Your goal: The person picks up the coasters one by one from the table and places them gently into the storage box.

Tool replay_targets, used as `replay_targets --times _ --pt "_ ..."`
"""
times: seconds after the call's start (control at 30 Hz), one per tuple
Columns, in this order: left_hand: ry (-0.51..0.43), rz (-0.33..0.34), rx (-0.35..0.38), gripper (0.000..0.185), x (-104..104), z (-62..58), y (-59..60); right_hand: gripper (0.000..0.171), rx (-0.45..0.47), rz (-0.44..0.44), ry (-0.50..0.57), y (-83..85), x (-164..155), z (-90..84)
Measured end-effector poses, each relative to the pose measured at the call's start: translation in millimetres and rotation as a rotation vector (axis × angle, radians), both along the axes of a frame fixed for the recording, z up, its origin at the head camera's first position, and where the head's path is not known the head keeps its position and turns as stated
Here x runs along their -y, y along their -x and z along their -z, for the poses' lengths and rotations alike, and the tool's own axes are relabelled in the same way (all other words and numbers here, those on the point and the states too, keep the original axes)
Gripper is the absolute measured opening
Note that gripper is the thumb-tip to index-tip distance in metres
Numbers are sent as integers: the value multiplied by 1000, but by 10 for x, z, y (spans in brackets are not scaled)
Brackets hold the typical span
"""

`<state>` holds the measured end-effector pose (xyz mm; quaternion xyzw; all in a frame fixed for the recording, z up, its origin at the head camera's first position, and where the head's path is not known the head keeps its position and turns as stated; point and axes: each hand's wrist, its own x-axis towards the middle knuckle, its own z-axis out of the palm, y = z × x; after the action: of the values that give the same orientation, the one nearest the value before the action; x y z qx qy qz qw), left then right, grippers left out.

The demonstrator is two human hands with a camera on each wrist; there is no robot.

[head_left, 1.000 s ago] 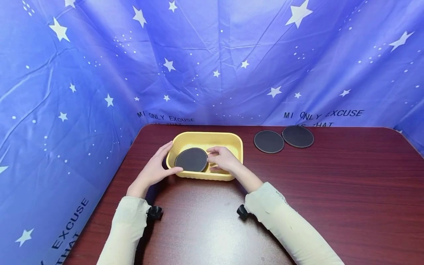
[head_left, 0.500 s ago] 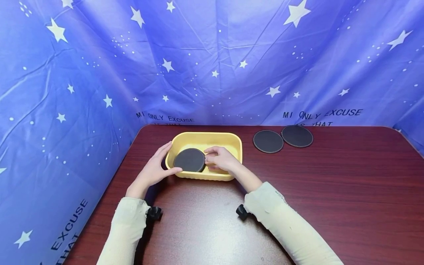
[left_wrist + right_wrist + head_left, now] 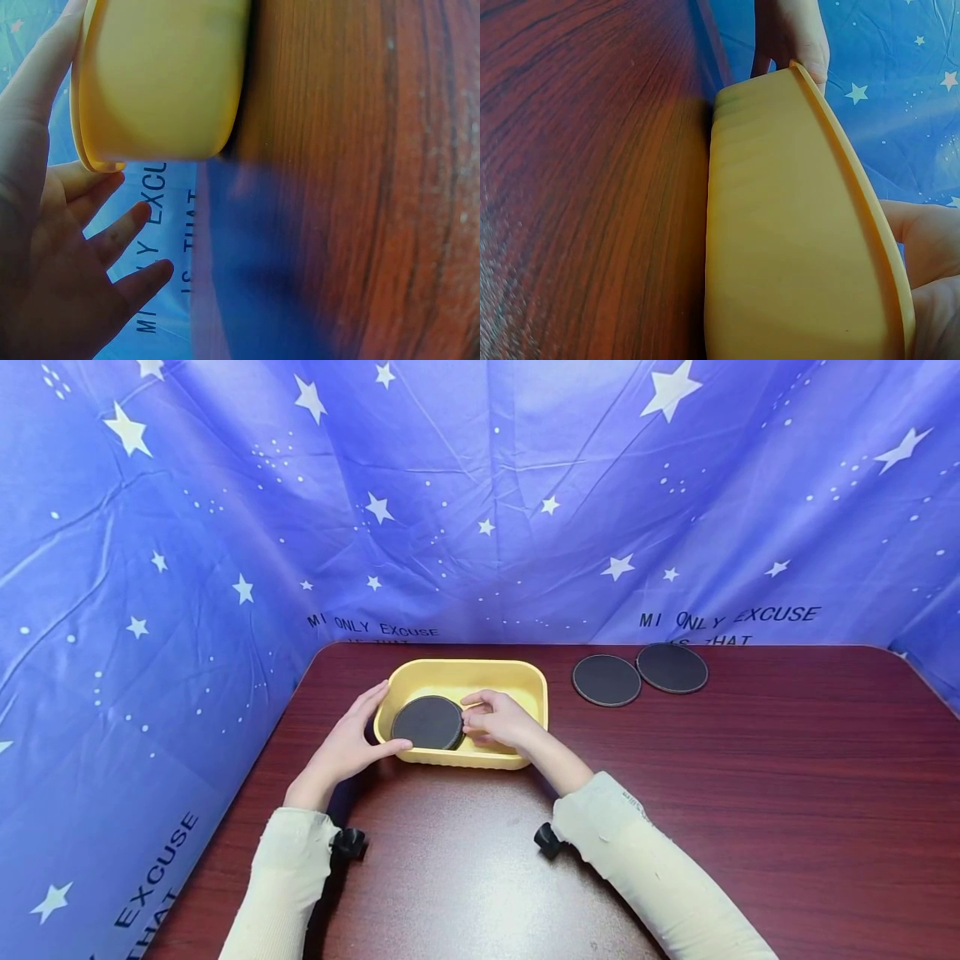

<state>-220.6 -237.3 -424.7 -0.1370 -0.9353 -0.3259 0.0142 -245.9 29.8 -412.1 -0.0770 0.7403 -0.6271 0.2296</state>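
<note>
A yellow plastic bin (image 3: 483, 758) stands near the back of the table. Inside its left half lies a round black coaster (image 3: 427, 722); its right edge looks thick, and I cannot tell whether others lie beneath it. My left hand (image 3: 348, 743) grips the bin's left end, thumb on the front rim and forefinger at the back corner. In the left wrist view its other fingers (image 3: 124, 232) spread away from the wall. My right hand (image 3: 502, 720) reaches over the front rim into the bin, bent fingertips at the coaster's right edge. The bin wall (image 3: 795, 225) hides those fingertips in the right wrist view.
Two more black coasters, a nearer one (image 3: 606, 680) and a farther one (image 3: 672, 667), lie edge to edge right of the bin. A blue curtain (image 3: 480, 527) with white stars hangs behind and left of the dark red table (image 3: 787, 793).
The coaster in the bin has settled slightly lower and to the left, and my right fingertips have shifted a little left with it. My left hand keeps its place on the bin.
</note>
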Motion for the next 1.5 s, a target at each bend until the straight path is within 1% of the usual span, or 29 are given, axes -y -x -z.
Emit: replay_targets --times 0.23,0.57,0.67,0.73,0.8,0.9,0.97,1.03,1.17,1.27,1.4,1.5 --pt "0 -1 2 101 6 8 5 45 -5 9 -1 -1 1 5" --pt "-1 0 3 101 7 12 15 43 -38 53 40 -6 5 -1" --pt "-7 3 -2 101 4 1 15 41 -83 82 56 -9 -1 -4" --pt "-9 2 -8 102 5 -4 12 41 -142 100 60 -10 -10 -4" --pt "-7 -1 -9 102 14 -7 4 41 -194 116 89 -10 -27 -2" --pt "-4 -1 -4 103 18 -9 -12 41 -253 131 164 -16 -96 -18" --pt "-6 3 5 103 14 -9 -19 41 -264 143 231 -19 -179 -47" --pt "-10 5 15 103 11 -7 -25 40 -277 163 272 -12 -287 -82" --pt "-12 2 25 104 19 3 -33 38 -317 211 288 39 -575 -146" --pt "-11 1 26 104 21 6 -36 40 -347 250 291 78 -835 -185" --pt "-16 -1 20 104 12 -4 -34 43 -370 314 321 122 -1191 -203" --pt "-13 2 11 104 2 -8 -29 40 -388 359 350 146 -1455 -203"
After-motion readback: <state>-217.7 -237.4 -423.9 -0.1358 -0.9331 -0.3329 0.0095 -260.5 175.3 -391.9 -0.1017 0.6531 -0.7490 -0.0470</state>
